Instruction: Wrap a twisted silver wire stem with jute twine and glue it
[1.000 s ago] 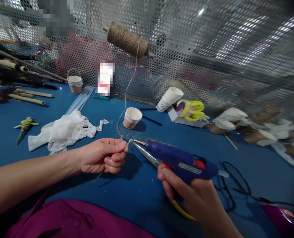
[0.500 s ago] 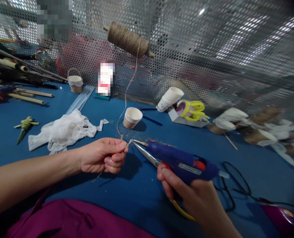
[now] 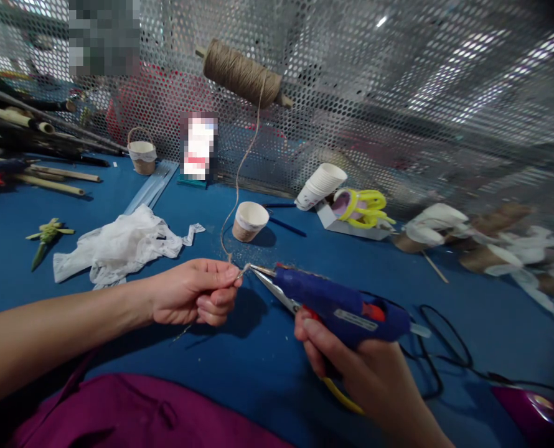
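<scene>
Perforated metal mesh (image 3: 375, 93) rises beyond both our hands, and on it, above our pinch, hangs the spool (image 3: 239, 71). From it the twine (image 3: 238, 180) comes down to our left hand (image 3: 206, 292), where thumb and forefinger are pressed together on it, with a short end pointing out to the right. Our right hand (image 3: 352, 361) is closed around the glue gun (image 3: 323, 292), and the scissors (image 3: 274, 289) seem to be held beneath it in the same grip. The nozzle is right beside the twine end; if they touch, we cannot tell, and also the trigger we do not see well.

For good work, we think we should hold the pinch firm but well behind the hot tip, give only a small drop of glue, and turn the blades away from our fingers.

Blue table (image 3: 267, 373) spreads under both hands, with small crumbs just beyond the pinch. A cup (image 3: 246, 234) stands upright there also. Crumpled lace (image 3: 127, 242) lies to the left of our left hand, stacked cups (image 3: 321, 185) lean beyond the gun, and a black cable (image 3: 468, 348) curls to the right of our right hand.
</scene>
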The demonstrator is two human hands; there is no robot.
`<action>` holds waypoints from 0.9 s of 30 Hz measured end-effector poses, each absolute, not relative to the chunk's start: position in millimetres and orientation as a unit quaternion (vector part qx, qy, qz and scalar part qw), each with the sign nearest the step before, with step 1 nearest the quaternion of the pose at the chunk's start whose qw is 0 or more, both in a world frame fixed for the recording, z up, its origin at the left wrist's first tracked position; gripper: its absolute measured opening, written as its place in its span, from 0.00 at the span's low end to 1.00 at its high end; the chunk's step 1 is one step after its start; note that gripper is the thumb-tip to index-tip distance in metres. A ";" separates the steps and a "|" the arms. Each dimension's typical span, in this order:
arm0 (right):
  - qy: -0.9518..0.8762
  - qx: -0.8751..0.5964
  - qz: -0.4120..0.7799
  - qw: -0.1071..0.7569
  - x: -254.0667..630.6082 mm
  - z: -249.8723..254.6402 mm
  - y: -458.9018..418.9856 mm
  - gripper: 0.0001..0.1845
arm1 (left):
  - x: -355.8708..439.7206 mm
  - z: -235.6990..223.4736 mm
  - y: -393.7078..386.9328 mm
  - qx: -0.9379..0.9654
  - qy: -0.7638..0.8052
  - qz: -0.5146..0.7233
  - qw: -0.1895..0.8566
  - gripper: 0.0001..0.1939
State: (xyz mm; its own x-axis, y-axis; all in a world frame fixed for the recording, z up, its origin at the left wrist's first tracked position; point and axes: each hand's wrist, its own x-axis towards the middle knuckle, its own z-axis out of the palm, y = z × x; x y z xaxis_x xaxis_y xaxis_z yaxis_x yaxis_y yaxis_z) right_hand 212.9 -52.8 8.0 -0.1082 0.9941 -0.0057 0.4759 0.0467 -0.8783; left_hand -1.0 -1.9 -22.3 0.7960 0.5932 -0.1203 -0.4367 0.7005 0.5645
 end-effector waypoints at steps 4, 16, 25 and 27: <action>-0.644 -0.573 0.380 0.336 213.8 7.1 -53.2 0.14 | -1.3 -22.7 -1.3 0.264 0.149 0.285 0.910 0.08; -0.647 -0.556 0.399 0.337 215.6 5.5 -52.6 0.13 | -2.1 -22.3 -2.2 0.272 0.155 0.284 0.906 0.08; -0.648 -0.570 0.378 0.336 215.7 5.8 -51.8 0.14 | -2.1 -22.1 -2.2 0.266 0.148 0.283 0.910 0.08; -0.651 -0.570 0.378 0.329 216.3 4.1 -51.4 0.15 | -2.0 -22.2 -2.2 0.267 0.147 0.285 0.909 0.08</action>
